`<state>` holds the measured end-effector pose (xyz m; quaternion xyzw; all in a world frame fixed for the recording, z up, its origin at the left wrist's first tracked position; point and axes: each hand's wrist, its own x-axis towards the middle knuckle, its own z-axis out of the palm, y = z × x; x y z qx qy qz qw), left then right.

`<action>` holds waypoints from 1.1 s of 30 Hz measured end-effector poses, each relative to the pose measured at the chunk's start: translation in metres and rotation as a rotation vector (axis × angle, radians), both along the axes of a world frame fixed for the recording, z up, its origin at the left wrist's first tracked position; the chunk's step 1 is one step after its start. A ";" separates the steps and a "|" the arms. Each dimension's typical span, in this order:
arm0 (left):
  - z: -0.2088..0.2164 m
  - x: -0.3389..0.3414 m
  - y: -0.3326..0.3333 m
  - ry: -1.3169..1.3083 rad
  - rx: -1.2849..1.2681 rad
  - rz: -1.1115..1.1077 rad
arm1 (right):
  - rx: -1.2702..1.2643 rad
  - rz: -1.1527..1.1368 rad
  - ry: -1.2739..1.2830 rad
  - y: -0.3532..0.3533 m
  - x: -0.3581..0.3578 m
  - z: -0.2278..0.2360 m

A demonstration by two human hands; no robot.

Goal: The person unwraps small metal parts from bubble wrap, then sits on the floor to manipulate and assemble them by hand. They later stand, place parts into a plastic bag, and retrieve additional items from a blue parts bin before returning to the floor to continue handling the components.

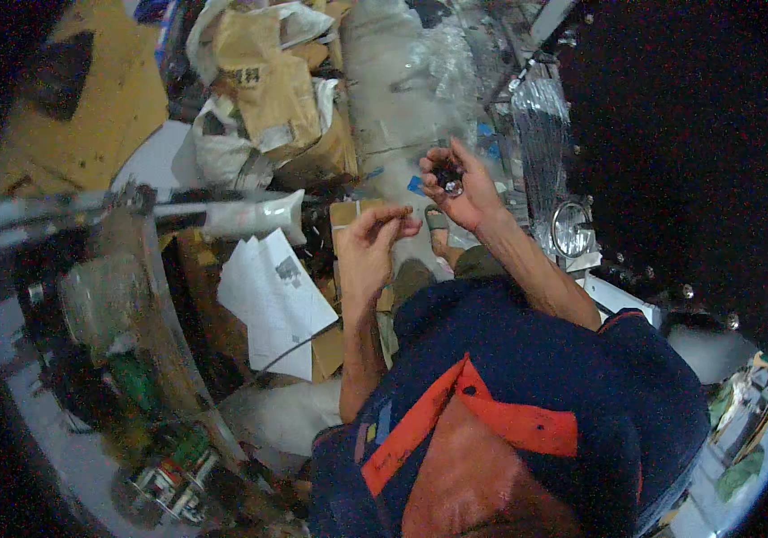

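Just right of centre, towards the upper part of the frame, a handful of small dark, shiny pieces [447, 177] is carried in the right hand [467, 193]. Palm turned up, fingers curled around the pieces; these are grasped loosely rather than squeezed. The hollow is probably made so that nothing round or slick is spilled. Count and exact kind of pieces cannot be told; the picture is grainy there.

Left of these, near the middle of the frame, the left hand [373, 240] is held apart from the right, thumb and fingertips brought close together. Whether anything tiny is pinched there cannot be told. It is held within easy reach of the pieces, perhaps so that they can be picked at singly.

Below and left of the left hand, white printed sheets [274, 305] are spread, overlapping, on brown cardboard [328, 352]; presumably laid flat there to be readable and kept off the floor [384, 112]. Above them, a pale packet [263, 217] is seen lying crosswise.

At upper left, brown and white sacks [267, 85] are heaped together, likely stacked aside. At upper right, a long bundle [541, 134] is wrapped in clear plastic, perhaps against dust.
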<state>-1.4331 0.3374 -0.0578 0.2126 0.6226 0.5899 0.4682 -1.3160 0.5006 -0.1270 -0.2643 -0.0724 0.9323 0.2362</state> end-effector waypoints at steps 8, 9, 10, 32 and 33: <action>0.021 -0.022 0.156 0.570 0.143 -0.190 | 0.015 -0.122 -0.101 0.082 -0.022 -0.003; 0.020 -0.028 0.172 0.647 0.150 -0.202 | -0.034 -0.150 -0.155 0.091 -0.031 -0.006; 0.017 -0.045 0.189 0.698 0.130 -0.200 | -0.089 -0.169 -0.242 0.103 -0.050 -0.011; 0.111 -0.471 0.582 0.730 0.384 0.091 | -0.018 0.068 -0.014 0.492 -0.403 0.017; 0.134 -0.498 0.599 0.674 0.453 0.186 | -0.025 0.062 0.015 0.514 -0.411 0.016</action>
